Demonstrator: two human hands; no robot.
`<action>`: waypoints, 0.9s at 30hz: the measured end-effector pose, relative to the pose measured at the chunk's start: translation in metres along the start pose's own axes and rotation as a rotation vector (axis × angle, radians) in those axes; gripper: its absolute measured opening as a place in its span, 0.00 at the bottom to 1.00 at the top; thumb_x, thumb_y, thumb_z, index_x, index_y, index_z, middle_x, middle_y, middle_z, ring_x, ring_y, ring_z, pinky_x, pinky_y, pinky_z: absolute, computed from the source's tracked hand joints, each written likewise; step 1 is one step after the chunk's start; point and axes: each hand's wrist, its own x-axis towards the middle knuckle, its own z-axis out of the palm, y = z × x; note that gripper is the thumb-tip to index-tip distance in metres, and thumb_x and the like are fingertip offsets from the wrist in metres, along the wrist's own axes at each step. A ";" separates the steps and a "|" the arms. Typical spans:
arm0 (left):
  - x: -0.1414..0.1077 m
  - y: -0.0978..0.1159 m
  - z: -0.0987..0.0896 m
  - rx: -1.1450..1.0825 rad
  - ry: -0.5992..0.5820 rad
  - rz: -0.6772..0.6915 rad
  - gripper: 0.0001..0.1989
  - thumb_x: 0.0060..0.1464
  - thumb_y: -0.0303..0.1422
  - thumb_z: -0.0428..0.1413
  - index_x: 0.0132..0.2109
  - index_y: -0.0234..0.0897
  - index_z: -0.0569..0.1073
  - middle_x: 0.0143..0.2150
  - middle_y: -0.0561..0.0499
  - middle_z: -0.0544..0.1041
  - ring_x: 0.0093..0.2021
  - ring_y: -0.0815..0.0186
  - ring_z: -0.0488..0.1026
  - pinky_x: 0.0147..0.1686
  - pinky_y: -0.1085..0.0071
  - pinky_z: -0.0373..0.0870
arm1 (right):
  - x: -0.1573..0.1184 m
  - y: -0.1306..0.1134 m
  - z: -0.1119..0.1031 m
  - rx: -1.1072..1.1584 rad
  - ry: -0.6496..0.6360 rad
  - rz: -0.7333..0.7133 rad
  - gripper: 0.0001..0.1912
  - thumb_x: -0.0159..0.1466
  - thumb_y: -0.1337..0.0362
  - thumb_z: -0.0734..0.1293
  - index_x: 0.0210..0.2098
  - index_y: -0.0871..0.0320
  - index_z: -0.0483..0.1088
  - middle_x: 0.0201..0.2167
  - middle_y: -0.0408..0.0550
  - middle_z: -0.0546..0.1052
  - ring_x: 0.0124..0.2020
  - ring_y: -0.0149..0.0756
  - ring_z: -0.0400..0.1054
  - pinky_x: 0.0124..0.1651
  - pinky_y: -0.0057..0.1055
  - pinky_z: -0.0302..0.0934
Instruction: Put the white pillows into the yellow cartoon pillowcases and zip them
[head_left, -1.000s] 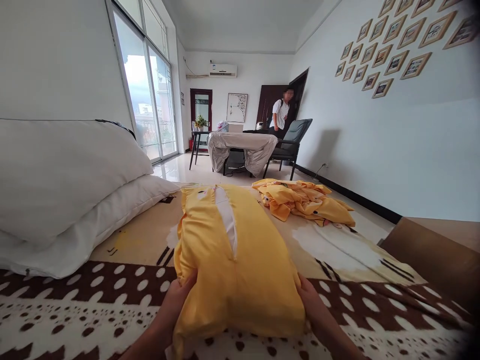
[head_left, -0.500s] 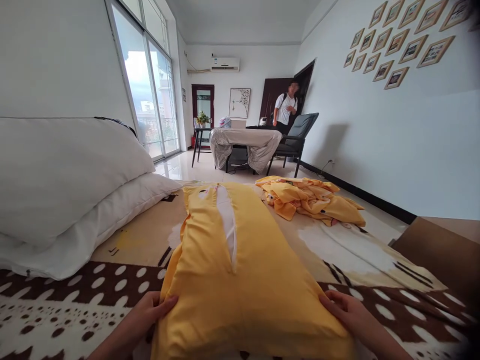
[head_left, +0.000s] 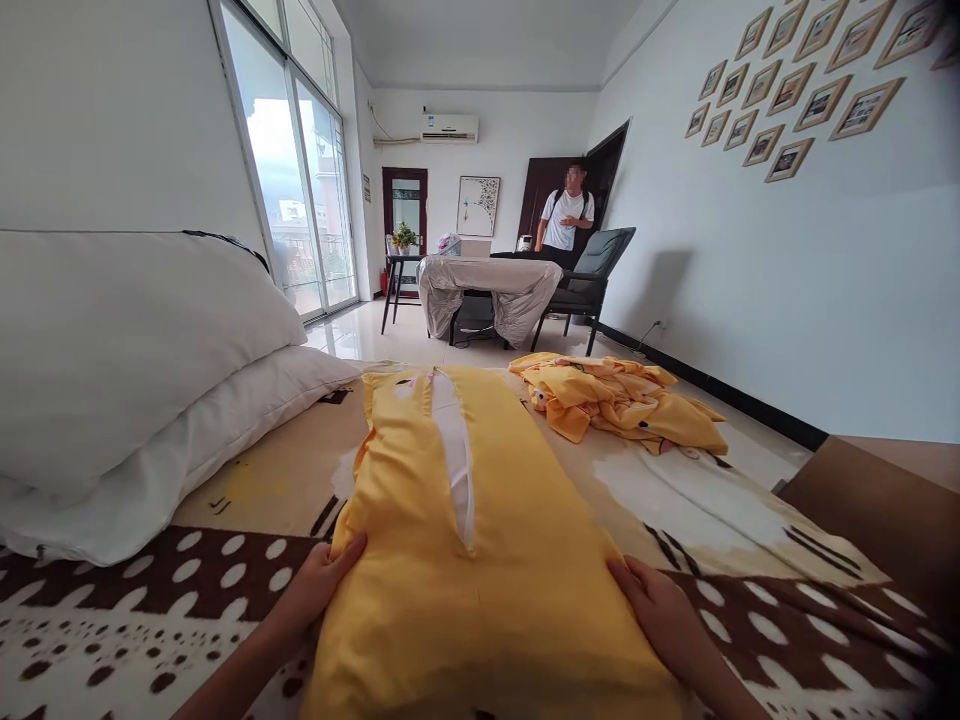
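Note:
A pillow in a yellow pillowcase (head_left: 525, 560) lies lengthwise in front of me on the patterned blanket (head_left: 225, 610). Through a long slit in the case a strip of the white pillow (head_left: 453, 460) shows. My left hand (head_left: 324, 575) grips the left edge of the pillow, thumb on top and fingers hidden beneath. On the opposite edge my right hand (head_left: 651, 600) holds it the same way. Beyond the pillow, to the right, a crumpled heap of yellow printed cloth (head_left: 615, 400) rests on the blanket.
Two white pillows (head_left: 135, 350) are stacked at left. A brown cardboard box (head_left: 862, 510) stands at the right edge. Farther back are a covered table (head_left: 495, 275), a dark chair (head_left: 592, 270) and a person (head_left: 564, 220) standing by the doorway.
Both hands have shifted farther up the pillow's sides, away from me, still gripping its edges. By the door, the person has turned and moved slightly left.

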 end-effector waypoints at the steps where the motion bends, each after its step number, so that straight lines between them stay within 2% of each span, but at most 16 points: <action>1: 0.001 0.000 -0.010 0.160 0.024 0.060 0.29 0.49 0.58 0.49 0.32 0.34 0.73 0.30 0.44 0.78 0.33 0.54 0.76 0.33 0.62 0.73 | 0.003 0.004 -0.007 -0.041 -0.029 -0.014 0.26 0.59 0.41 0.52 0.23 0.54 0.66 0.23 0.48 0.75 0.28 0.43 0.70 0.32 0.36 0.63; 2: 0.001 0.003 -0.018 0.321 0.092 0.144 0.28 0.50 0.57 0.47 0.35 0.34 0.73 0.32 0.44 0.79 0.35 0.53 0.76 0.35 0.61 0.73 | 0.007 0.004 -0.014 -0.075 -0.032 -0.031 0.25 0.59 0.42 0.53 0.25 0.54 0.67 0.25 0.49 0.76 0.29 0.43 0.71 0.33 0.36 0.64; 4: 0.000 0.020 -0.024 0.581 0.296 0.352 0.28 0.52 0.54 0.45 0.45 0.35 0.72 0.42 0.43 0.78 0.44 0.52 0.75 0.43 0.58 0.72 | 0.017 -0.011 -0.027 -0.126 0.061 -0.093 0.22 0.59 0.45 0.56 0.35 0.56 0.70 0.36 0.53 0.78 0.37 0.46 0.72 0.39 0.39 0.65; 5: -0.001 0.032 -0.022 0.667 0.377 0.448 0.29 0.54 0.52 0.45 0.52 0.35 0.69 0.49 0.42 0.76 0.50 0.52 0.72 0.49 0.57 0.70 | 0.022 -0.025 -0.032 -0.145 0.132 -0.148 0.23 0.59 0.46 0.56 0.42 0.56 0.70 0.42 0.55 0.77 0.43 0.47 0.71 0.44 0.42 0.65; 6: -0.001 0.047 -0.014 0.731 0.410 0.529 0.30 0.55 0.51 0.44 0.57 0.35 0.65 0.56 0.41 0.71 0.57 0.54 0.68 0.54 0.57 0.66 | 0.028 -0.043 -0.035 -0.161 0.190 -0.221 0.25 0.60 0.47 0.56 0.47 0.57 0.68 0.49 0.56 0.74 0.50 0.48 0.68 0.50 0.44 0.62; 7: 0.001 0.062 -0.003 0.785 0.390 0.589 0.32 0.57 0.50 0.42 0.61 0.34 0.61 0.61 0.41 0.66 0.62 0.55 0.62 0.59 0.57 0.61 | 0.034 -0.063 -0.035 -0.181 0.206 -0.311 0.27 0.62 0.47 0.56 0.52 0.57 0.65 0.54 0.57 0.71 0.55 0.49 0.64 0.55 0.46 0.58; 8: 0.004 0.076 0.010 0.834 0.331 0.633 0.32 0.58 0.50 0.41 0.63 0.34 0.58 0.65 0.41 0.60 0.65 0.56 0.56 0.62 0.58 0.56 | 0.040 -0.085 -0.033 -0.196 0.170 -0.413 0.29 0.63 0.46 0.55 0.56 0.56 0.63 0.57 0.56 0.67 0.59 0.48 0.60 0.59 0.47 0.54; 9: 0.009 0.090 0.025 0.877 0.256 0.658 0.33 0.59 0.49 0.40 0.64 0.33 0.56 0.67 0.42 0.56 0.67 0.57 0.52 0.64 0.58 0.52 | 0.046 -0.105 -0.029 -0.206 0.066 -0.516 0.30 0.64 0.46 0.54 0.59 0.55 0.60 0.61 0.55 0.64 0.63 0.46 0.55 0.61 0.47 0.50; 11: 0.026 0.109 0.052 0.943 0.129 0.642 0.33 0.60 0.48 0.39 0.66 0.34 0.53 0.69 0.44 0.50 0.69 0.58 0.46 0.66 0.56 0.46 | 0.062 -0.138 -0.014 -0.223 -0.194 -0.649 0.32 0.65 0.44 0.53 0.63 0.51 0.55 0.65 0.50 0.56 0.66 0.43 0.47 0.64 0.46 0.43; 13: 0.048 0.119 0.068 0.973 0.087 0.566 0.32 0.60 0.48 0.39 0.66 0.37 0.52 0.70 0.46 0.48 0.69 0.60 0.43 0.66 0.55 0.42 | 0.079 -0.154 0.004 -0.238 -0.325 -0.630 0.33 0.65 0.42 0.51 0.65 0.48 0.51 0.68 0.46 0.50 0.68 0.42 0.41 0.66 0.47 0.38; 14: 0.058 0.121 0.071 0.973 0.092 0.519 0.32 0.60 0.49 0.39 0.67 0.38 0.51 0.70 0.48 0.47 0.69 0.60 0.42 0.66 0.54 0.41 | 0.087 -0.155 0.013 -0.241 -0.329 -0.585 0.34 0.65 0.41 0.51 0.65 0.48 0.50 0.68 0.45 0.48 0.68 0.42 0.39 0.66 0.48 0.36; 17: 0.079 0.123 0.071 0.953 0.118 0.377 0.34 0.58 0.50 0.41 0.67 0.40 0.48 0.70 0.51 0.44 0.70 0.59 0.39 0.65 0.50 0.40 | 0.105 -0.143 0.032 -0.234 -0.232 -0.483 0.34 0.65 0.41 0.49 0.66 0.48 0.49 0.68 0.44 0.47 0.69 0.40 0.38 0.66 0.47 0.35; 20: 0.081 0.126 0.073 0.987 0.147 0.316 0.35 0.56 0.46 0.44 0.67 0.39 0.48 0.70 0.48 0.45 0.70 0.57 0.40 0.63 0.45 0.43 | 0.105 -0.132 0.038 -0.255 -0.141 -0.489 0.31 0.67 0.44 0.49 0.66 0.49 0.49 0.68 0.44 0.48 0.68 0.38 0.39 0.66 0.46 0.37; 24: 0.071 0.134 0.082 1.009 0.167 0.340 0.36 0.55 0.49 0.44 0.66 0.37 0.51 0.70 0.44 0.47 0.69 0.51 0.42 0.62 0.44 0.44 | 0.070 -0.138 0.029 -0.303 -0.103 -0.545 0.28 0.69 0.52 0.50 0.65 0.55 0.53 0.67 0.50 0.52 0.67 0.40 0.43 0.64 0.47 0.42; 27: 0.072 0.140 0.085 1.007 0.166 0.355 0.35 0.53 0.49 0.46 0.65 0.41 0.54 0.69 0.44 0.50 0.68 0.49 0.45 0.61 0.44 0.47 | 0.021 -0.148 0.030 -0.321 -0.084 -0.783 0.25 0.68 0.56 0.53 0.63 0.56 0.56 0.65 0.51 0.56 0.65 0.40 0.49 0.62 0.43 0.47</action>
